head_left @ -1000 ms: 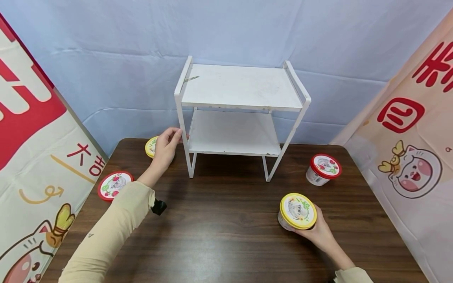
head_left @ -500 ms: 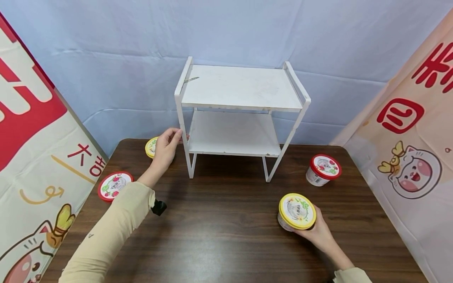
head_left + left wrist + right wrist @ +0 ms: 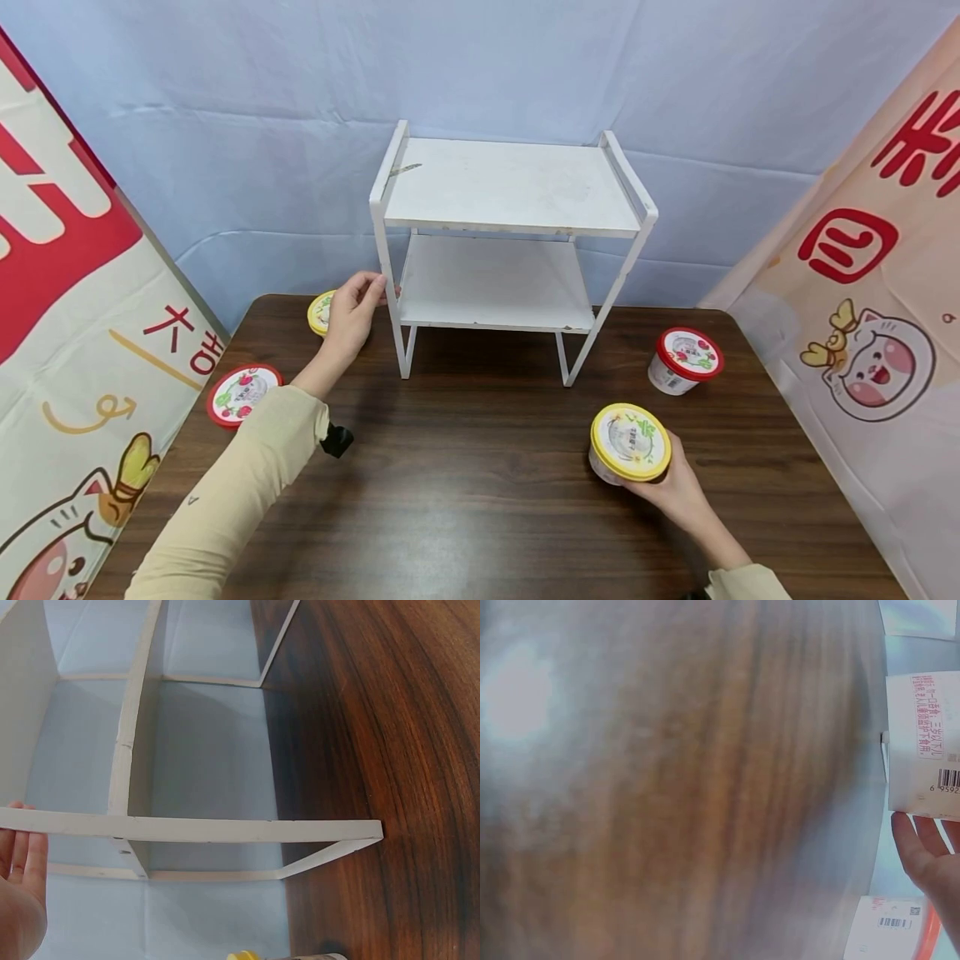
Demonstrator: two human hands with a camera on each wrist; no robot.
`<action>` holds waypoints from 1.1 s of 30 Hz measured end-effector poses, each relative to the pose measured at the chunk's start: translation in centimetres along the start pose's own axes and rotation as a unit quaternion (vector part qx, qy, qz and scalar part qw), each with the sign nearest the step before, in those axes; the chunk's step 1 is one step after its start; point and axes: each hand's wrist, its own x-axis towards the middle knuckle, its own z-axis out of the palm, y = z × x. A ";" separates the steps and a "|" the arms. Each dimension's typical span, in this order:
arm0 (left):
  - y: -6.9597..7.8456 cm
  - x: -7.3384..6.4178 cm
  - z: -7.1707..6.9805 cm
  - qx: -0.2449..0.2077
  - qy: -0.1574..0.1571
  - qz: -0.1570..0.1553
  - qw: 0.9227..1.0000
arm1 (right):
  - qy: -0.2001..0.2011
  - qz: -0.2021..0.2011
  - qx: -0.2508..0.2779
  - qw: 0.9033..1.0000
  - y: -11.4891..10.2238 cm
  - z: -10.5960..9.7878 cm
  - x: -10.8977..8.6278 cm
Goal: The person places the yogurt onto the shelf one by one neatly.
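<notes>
Barely nudged toward twelve o'clock since the earlier frame, the yellow-lidded tub (image 3: 628, 445) is at five o'clock from the rack (image 3: 513, 185), the right hand's (image 3: 677, 487) fingers curved around it. At eight o'clock, the left hand (image 3: 352, 307) grips the rack's post (image 3: 383, 250), fingers bent.

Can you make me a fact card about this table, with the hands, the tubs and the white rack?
Left hand: grips the left front post
Right hand: holds the nearest yellow-lidded tub
White rack: two levels
Other tubs: right red-lidded tub, left red-lidded tub, far yellow-lidded tub
Table: brown, wood-grained
</notes>
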 end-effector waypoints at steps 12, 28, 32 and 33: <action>-0.1 0.0 0.0 -0.004 0.003 0.004 1.000 | 0.016 0.005 -0.019 1.000 -0.5 -0.6 0.5; -0.1 0.0 0.1 0.004 0.010 0.004 1.000 | 0.016 -0.027 0.003 0.999 -2.1 -1.2 1.5; -0.1 0.0 0.1 0.004 0.010 0.008 1.000 | 0.016 -0.034 0.008 0.999 -2.7 -1.4 1.8; -0.1 0.1 0.1 0.003 0.010 0.008 1.000 | 0.015 -0.035 0.007 0.999 -2.8 -1.4 1.9</action>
